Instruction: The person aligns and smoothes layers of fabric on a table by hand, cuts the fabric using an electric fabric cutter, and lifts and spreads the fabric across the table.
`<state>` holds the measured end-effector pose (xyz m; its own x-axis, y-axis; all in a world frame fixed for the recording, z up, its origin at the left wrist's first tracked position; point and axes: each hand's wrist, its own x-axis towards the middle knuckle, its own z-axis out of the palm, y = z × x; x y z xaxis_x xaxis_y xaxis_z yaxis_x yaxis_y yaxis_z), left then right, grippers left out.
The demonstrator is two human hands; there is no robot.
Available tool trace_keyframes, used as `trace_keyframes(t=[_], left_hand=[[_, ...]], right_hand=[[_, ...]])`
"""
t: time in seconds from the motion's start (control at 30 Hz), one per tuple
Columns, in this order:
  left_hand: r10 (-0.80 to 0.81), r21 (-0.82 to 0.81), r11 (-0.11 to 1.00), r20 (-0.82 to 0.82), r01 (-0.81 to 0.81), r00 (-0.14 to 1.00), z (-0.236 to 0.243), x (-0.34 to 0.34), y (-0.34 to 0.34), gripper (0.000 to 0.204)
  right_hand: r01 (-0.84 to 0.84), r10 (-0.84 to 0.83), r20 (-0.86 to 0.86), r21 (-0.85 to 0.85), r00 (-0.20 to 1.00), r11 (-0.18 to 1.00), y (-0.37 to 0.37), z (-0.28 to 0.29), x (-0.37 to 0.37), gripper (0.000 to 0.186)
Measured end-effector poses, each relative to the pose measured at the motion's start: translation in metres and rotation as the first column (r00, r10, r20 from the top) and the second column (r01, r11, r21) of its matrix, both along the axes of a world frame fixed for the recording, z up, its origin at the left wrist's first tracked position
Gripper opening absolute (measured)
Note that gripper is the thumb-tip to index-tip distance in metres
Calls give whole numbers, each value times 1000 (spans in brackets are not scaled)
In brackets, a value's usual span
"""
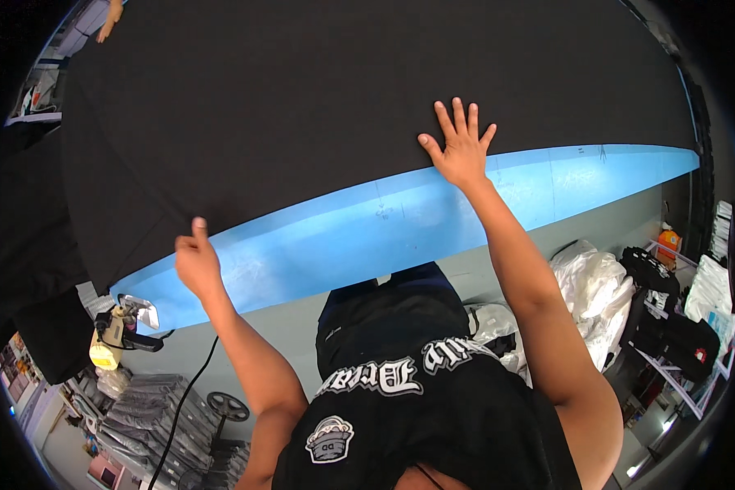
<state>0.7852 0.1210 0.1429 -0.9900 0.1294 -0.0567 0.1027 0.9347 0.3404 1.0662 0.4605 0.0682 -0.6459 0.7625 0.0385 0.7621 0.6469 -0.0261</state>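
While we lean over the blue table (433, 216), a large black cloth (318, 106) covers most of its top and leaves only the near strip of blue bare. Far to the left of the cloth's near edge, another person's hand (109, 18) shows at the upper rim, beside the cloth's far corner. Below the table's left end hangs a yellow and black hand tool (114, 331), with a black cord (184, 404) trailing down from near it. Beneath that sit stacks of grey wrapped bundles (159, 412).

Our left hand (196, 261) is closed at the cloth's near edge, thumb up, and seems to pinch the hem there, though we cannot see the grip itself clearly. Our right hand (462, 147) lies further right along that same edge, flat and open, fingers spread on the cloth, the heel of the palm reaching onto the blue strip.

Below the table's right part, on the floor, we see white plastic bags (592, 286). Right of them stands a white rack (670, 343) holding folded black garments (682, 339).
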Motion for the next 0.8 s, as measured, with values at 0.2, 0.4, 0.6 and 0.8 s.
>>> trace_keyframes(t=[0.2, 0.4, 0.6, 0.8], left_hand=[[-771, -182, 626, -284, 758, 569, -15, 59, 145, 53], [-784, -237, 620, -164, 748, 598, -62, 64, 135, 60], [-724, 65, 654, -232, 753, 649, -43, 60, 136, 58], [30, 600, 789, -253, 132, 967, 1, -31, 18, 26]], right_hand=[[-28, 28, -32, 5, 999, 1000, -1, 0, -7, 70], [-105, 86, -219, -78, 972, 991, -22, 27, -46, 70], [-312, 313, -110, 27, 943, 950, -66, 10, -78, 65], [-303, 290, -119, -112, 950, 947, -73, 36, -96, 64]])
